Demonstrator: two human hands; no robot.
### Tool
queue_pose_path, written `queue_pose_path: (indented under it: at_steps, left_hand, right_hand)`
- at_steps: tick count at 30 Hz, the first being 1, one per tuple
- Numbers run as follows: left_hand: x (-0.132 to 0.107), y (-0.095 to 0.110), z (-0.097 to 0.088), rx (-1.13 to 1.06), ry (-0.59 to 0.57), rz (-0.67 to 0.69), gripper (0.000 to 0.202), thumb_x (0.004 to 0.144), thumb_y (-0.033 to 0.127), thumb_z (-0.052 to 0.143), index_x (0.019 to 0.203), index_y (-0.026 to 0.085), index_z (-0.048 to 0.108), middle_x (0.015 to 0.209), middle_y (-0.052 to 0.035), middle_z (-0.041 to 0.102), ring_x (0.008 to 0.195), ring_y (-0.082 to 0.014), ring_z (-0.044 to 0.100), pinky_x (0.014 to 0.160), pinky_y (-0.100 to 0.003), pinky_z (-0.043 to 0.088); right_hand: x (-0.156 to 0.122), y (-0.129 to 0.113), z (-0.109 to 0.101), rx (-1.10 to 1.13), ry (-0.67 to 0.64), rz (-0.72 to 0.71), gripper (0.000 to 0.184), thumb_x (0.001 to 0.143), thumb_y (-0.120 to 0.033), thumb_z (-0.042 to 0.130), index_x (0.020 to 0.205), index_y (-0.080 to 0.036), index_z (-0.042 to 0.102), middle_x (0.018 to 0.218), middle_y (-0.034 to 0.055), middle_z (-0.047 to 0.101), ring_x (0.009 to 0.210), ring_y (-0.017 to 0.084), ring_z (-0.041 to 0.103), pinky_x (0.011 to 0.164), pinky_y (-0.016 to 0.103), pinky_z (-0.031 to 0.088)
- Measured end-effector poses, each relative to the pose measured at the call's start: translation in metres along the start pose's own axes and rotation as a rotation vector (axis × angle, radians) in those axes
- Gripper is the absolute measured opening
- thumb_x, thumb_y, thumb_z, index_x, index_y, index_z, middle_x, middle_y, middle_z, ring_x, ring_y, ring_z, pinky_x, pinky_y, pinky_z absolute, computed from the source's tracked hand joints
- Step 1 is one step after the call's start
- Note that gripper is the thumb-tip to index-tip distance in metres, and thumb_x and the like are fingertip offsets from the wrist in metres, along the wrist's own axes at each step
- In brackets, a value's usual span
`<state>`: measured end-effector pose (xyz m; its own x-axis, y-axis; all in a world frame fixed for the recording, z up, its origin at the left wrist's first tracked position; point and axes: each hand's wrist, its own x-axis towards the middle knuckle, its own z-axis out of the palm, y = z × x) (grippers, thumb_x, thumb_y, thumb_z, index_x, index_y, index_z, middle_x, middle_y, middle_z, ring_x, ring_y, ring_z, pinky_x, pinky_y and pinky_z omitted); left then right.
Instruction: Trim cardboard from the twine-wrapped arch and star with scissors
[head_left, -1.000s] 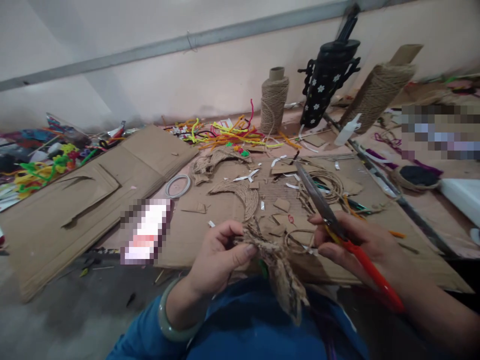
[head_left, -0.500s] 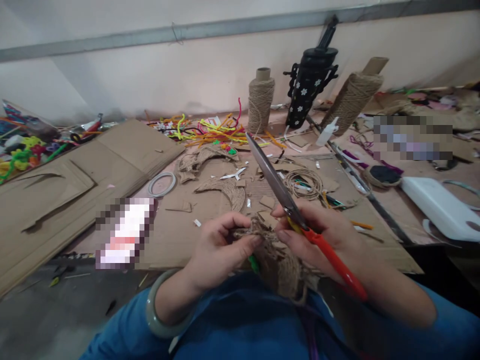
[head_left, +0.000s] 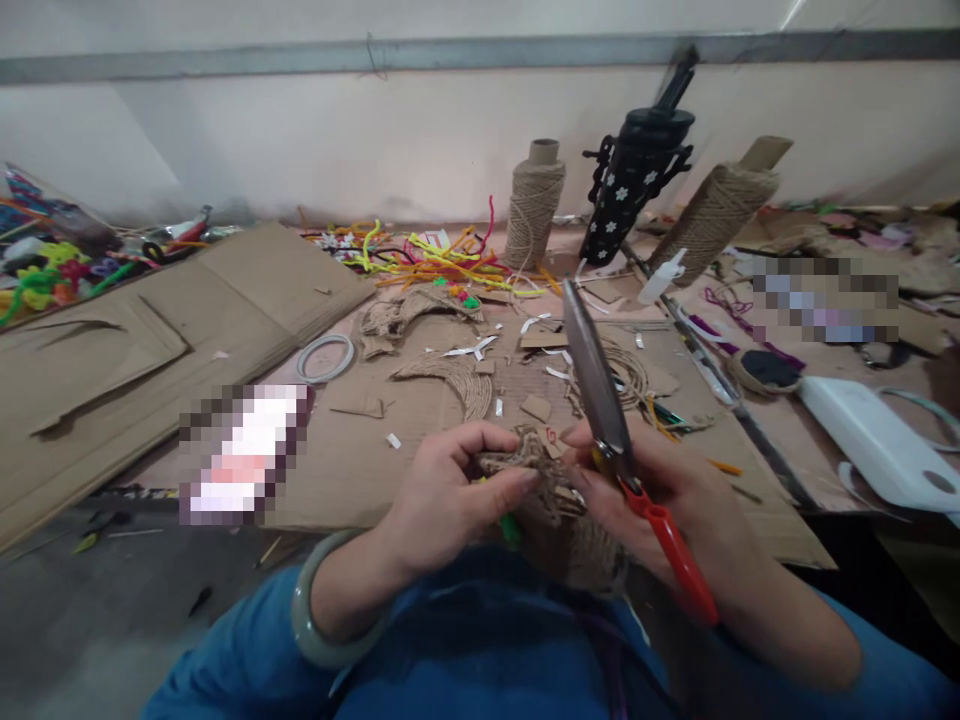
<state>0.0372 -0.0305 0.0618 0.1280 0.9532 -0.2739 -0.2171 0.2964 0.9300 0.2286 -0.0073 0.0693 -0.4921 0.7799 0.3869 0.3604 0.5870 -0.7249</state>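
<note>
My left hand (head_left: 450, 490) pinches a brown jute-twine piece (head_left: 536, 460) between thumb and forefinger, close to my body at the table's front edge. A green bit (head_left: 510, 530) shows just below it. In my right hand (head_left: 660, 500) are scissors (head_left: 600, 375) with red handles, their blades pointing up and away and looking closed together. Its fingertips are at the right side of the twine piece; whether they grip it too, I cannot tell. Part of the piece hangs blurred below my hands. Beyond them a curved twine-covered shape (head_left: 450, 378) lies on a cardboard sheet (head_left: 352, 480).
Twine spools (head_left: 534, 205) stand at the back beside a black flowered holder (head_left: 637, 185). A twine coil (head_left: 630, 375), a white tape ring (head_left: 325, 358), a small glue bottle (head_left: 664, 275) and pipe cleaners (head_left: 442, 262) lie around. Large cardboard (head_left: 247, 300) covers the left; a white container (head_left: 877, 435) lies right.
The scissors in my right hand have swung more upright, their tip shifting right. My left hand still pinches the twine piece, and the view has shifted slightly.
</note>
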Motion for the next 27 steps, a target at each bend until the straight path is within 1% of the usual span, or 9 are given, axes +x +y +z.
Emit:
queue_pose_path:
  at_steps: [3, 8, 12, 14, 17, 20, 24, 26, 27]
  left_hand:
    - [0.003, 0.000, 0.001, -0.083, -0.021, -0.018, 0.037, 0.058, 0.037, 0.086, 0.079, 0.014, 0.066, 0.068, 0.0002, 0.069, 0.057, -0.0105, 0.061, 0.056, -0.021, 0.050]
    - [0.007, -0.006, 0.001, -0.184, -0.034, -0.010, 0.038, 0.058, 0.037, 0.087, 0.083, 0.014, 0.068, 0.065, 0.0002, 0.069, 0.055, -0.0093, 0.060, 0.053, -0.019, 0.047]
    - [0.008, -0.011, 0.003, -0.299, -0.029, -0.007, 0.044, 0.055, 0.038, 0.088, 0.089, 0.016, 0.070, 0.066, 0.0005, 0.069, 0.058, -0.0097, 0.061, 0.057, -0.020, 0.048]
    - [0.009, -0.013, 0.005, -0.323, -0.046, -0.006, 0.041, 0.056, 0.035, 0.088, 0.088, 0.016, 0.070, 0.066, 0.0008, 0.068, 0.059, -0.0098, 0.061, 0.058, -0.020, 0.048]
    - [0.010, -0.014, 0.007, -0.316, -0.061, 0.017, 0.029, 0.060, 0.031, 0.086, 0.078, 0.015, 0.069, 0.066, 0.0007, 0.067, 0.060, -0.0091, 0.060, 0.059, -0.020, 0.047]
    - [0.010, -0.014, 0.005, -0.279, -0.067, 0.054, 0.022, 0.064, 0.027, 0.082, 0.075, 0.015, 0.068, 0.065, 0.0018, 0.065, 0.058, -0.0077, 0.056, 0.059, -0.019, 0.046]
    - [0.008, -0.008, 0.001, -0.154, -0.139, 0.013, 0.018, 0.064, 0.022, 0.079, 0.075, 0.014, 0.067, 0.067, 0.0006, 0.066, 0.059, -0.0091, 0.056, 0.057, -0.020, 0.045]
    - [0.006, -0.004, 0.001, -0.087, -0.188, 0.000, 0.015, 0.063, 0.017, 0.077, 0.074, 0.014, 0.066, 0.066, 0.0010, 0.064, 0.058, -0.0088, 0.054, 0.055, -0.019, 0.043]
    - [0.005, -0.002, 0.001, -0.059, -0.207, 0.005, 0.015, 0.062, 0.014, 0.076, 0.073, 0.014, 0.066, 0.064, 0.0018, 0.063, 0.058, -0.0084, 0.053, 0.055, -0.019, 0.043]
  right_hand:
    - [0.000, 0.001, 0.001, -0.011, 0.042, -0.018, 0.023, 0.086, -0.009, 0.055, 0.098, -0.029, 0.054, 0.073, -0.0059, 0.058, 0.063, 0.009, 0.058, 0.053, 0.016, 0.043]
    - [0.000, 0.003, 0.006, 0.026, 0.155, -0.038, 0.029, 0.084, -0.007, 0.056, 0.102, -0.029, 0.055, 0.082, -0.0058, 0.061, 0.069, 0.008, 0.059, 0.065, 0.016, 0.048]
    - [-0.001, 0.005, 0.012, 0.029, 0.250, -0.010, 0.027, 0.083, -0.007, 0.058, 0.099, -0.028, 0.056, 0.080, -0.0058, 0.059, 0.065, 0.008, 0.058, 0.062, 0.017, 0.048]
    - [-0.002, 0.006, 0.014, 0.019, 0.283, 0.001, 0.028, 0.082, -0.005, 0.058, 0.098, -0.027, 0.056, 0.079, -0.0056, 0.059, 0.064, 0.008, 0.058, 0.060, 0.018, 0.048]
    - [-0.004, 0.008, 0.015, 0.019, 0.294, 0.008, 0.029, 0.082, -0.005, 0.058, 0.099, -0.028, 0.057, 0.079, -0.0053, 0.061, 0.064, 0.009, 0.058, 0.060, 0.019, 0.049]
    - [-0.005, 0.007, 0.011, 0.070, 0.250, 0.035, 0.026, 0.082, -0.012, 0.062, 0.101, -0.029, 0.058, 0.076, -0.0055, 0.061, 0.064, 0.009, 0.060, 0.060, 0.019, 0.049]
    - [0.000, 0.000, -0.001, 0.218, 0.132, 0.191, 0.021, 0.083, -0.022, 0.064, 0.102, -0.027, 0.058, 0.073, -0.0036, 0.063, 0.060, 0.012, 0.061, 0.053, 0.021, 0.049]
    - [0.003, -0.004, -0.006, 0.223, 0.069, 0.216, 0.020, 0.080, -0.022, 0.065, 0.099, -0.025, 0.058, 0.071, -0.0029, 0.063, 0.058, 0.012, 0.060, 0.050, 0.020, 0.047]
    - [0.005, -0.006, -0.008, 0.196, 0.033, 0.199, 0.020, 0.079, -0.020, 0.064, 0.098, -0.025, 0.058, 0.070, -0.0030, 0.063, 0.057, 0.011, 0.060, 0.049, 0.020, 0.047]
